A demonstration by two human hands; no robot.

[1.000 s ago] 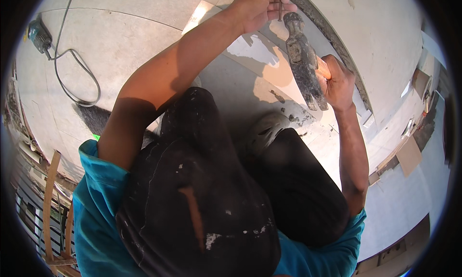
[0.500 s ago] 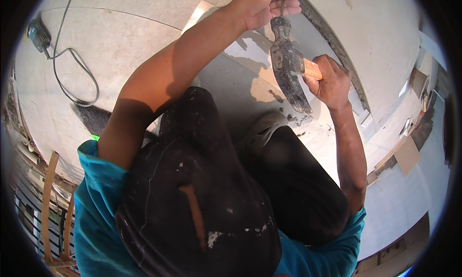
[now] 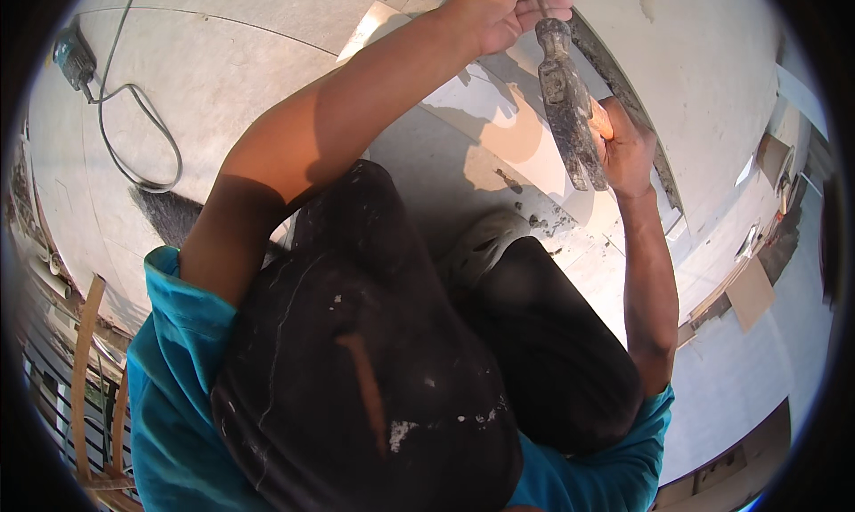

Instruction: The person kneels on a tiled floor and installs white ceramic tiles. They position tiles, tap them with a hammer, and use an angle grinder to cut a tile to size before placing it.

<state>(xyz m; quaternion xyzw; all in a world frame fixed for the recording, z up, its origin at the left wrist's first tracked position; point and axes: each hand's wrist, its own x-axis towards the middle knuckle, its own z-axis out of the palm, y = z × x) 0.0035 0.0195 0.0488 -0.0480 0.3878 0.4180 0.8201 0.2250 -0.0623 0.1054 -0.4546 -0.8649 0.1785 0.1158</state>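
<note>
My right hand (image 3: 631, 151) is wrapped round the short wooden handle of a claw hammer (image 3: 563, 93). The hammer's dark, worn head is spattered with pale grime, its claw pointing back toward me. At the top of the view, my left hand (image 3: 503, 15) pinches a thin, dark nail (image 3: 542, 4) between its fingers. The hammer's striking face lies right at the nail's near end; whether they touch I cannot tell. The nail's far end is hidden among the fingers. Below both hands lies a pale board (image 3: 485, 111), partly in shadow.
A corded power tool (image 3: 74, 60) lies on pale floor panels at the left, its cable looped. A rough-edged gap (image 3: 623, 76) runs beside a large pale panel (image 3: 712, 93). Board scraps (image 3: 751, 294) lie at the right. Wooden strips (image 3: 87, 369) stand by dark bars at the lower left.
The hammer and my right hand have shifted a little to the right and away from me. My left hand has moved slightly right, still pinching the nail.
</note>
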